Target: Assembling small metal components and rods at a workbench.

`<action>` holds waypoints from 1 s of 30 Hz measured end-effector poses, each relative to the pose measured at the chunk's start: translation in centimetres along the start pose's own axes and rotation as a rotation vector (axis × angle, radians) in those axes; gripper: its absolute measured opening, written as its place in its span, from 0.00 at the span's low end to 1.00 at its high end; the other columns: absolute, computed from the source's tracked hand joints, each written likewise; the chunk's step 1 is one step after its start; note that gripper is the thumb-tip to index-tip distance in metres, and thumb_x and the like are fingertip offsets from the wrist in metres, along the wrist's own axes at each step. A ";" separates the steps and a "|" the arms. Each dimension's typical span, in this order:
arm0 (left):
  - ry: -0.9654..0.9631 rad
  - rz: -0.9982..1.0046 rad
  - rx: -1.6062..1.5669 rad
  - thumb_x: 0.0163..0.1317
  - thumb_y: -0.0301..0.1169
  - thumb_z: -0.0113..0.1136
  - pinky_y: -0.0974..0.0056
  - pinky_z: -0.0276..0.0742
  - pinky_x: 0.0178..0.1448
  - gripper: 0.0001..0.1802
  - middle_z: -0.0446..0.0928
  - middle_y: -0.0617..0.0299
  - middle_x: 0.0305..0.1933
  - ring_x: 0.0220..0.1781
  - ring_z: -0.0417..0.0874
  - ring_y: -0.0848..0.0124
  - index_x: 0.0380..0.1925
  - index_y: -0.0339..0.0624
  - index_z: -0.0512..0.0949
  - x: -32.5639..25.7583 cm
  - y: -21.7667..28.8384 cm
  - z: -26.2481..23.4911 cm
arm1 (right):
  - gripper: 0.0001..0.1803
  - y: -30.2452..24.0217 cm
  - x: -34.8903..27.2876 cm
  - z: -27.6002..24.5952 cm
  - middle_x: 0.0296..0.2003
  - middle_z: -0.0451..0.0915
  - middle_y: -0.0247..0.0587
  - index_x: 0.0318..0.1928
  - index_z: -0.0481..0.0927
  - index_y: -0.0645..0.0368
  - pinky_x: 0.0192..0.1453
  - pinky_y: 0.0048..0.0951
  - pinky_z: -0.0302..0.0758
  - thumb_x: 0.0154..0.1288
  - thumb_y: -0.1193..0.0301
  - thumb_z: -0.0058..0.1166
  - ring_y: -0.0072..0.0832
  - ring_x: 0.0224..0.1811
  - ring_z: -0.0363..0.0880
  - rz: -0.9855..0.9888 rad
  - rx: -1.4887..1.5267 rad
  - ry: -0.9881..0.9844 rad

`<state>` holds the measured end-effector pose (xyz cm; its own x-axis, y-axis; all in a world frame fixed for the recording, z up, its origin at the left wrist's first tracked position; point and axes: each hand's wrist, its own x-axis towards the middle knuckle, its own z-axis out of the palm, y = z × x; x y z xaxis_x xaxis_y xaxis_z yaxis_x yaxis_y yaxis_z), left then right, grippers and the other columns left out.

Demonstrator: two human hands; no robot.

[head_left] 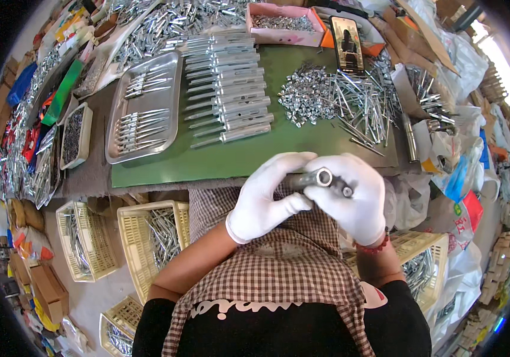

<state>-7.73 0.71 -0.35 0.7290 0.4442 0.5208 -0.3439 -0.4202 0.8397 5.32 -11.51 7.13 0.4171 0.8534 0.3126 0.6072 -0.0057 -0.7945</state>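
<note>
White gloves cover both hands, which meet in front of the apron at the bench edge. My right hand is closed round a short metal tube whose hollow round end faces up. A thinner metal rod end sticks out of the same hand, its length hidden by the glove. Curled about the tube's left side, my left hand has fingers and thumb bent toward it; their exact contact is partly hidden. Beyond the hands, a row of silver shafted metal parts lies on the green mat.
A steel tray with slim metal pieces lies at left. Small metal nuts and thin rods are heaped at right, below a phone. A pink box stands behind. Cream baskets flank me below the bench.
</note>
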 end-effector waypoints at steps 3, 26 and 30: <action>-0.088 -0.250 -0.142 0.65 0.50 0.64 0.60 0.78 0.56 0.30 0.81 0.53 0.50 0.50 0.83 0.58 0.57 0.38 0.75 -1.1 0.5 0.0 | 0.18 0.8 -0.9 0.7 0.30 0.80 0.33 0.44 0.85 0.55 0.33 0.22 0.73 0.50 0.76 0.71 0.21 0.28 0.76 0.005 0.117 -0.007; -0.478 -0.088 0.787 0.61 0.39 0.64 0.56 0.77 0.42 0.19 0.81 0.55 0.39 0.41 0.83 0.56 0.50 0.44 0.80 4.1 1.0 -3.2 | 0.17 6.2 -0.9 1.3 0.20 0.72 0.26 0.46 0.82 0.65 0.23 0.18 0.60 0.77 0.62 0.47 0.11 0.18 0.63 0.645 0.475 -0.034; -0.443 -0.013 0.791 0.61 0.40 0.64 0.56 0.77 0.39 0.19 0.80 0.57 0.37 0.39 0.82 0.57 0.50 0.45 0.79 3.7 0.4 -3.2 | 0.15 6.7 -0.8 1.9 0.21 0.72 0.25 0.39 0.82 0.65 0.26 0.22 0.64 0.73 0.63 0.53 0.12 0.22 0.65 0.659 0.406 -0.041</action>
<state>-7.06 4.66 2.43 0.9471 0.1768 0.2679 0.0541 -0.9106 0.4098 7.79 -11.29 0.55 0.5763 0.7587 -0.3038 -0.0565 -0.3338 -0.9409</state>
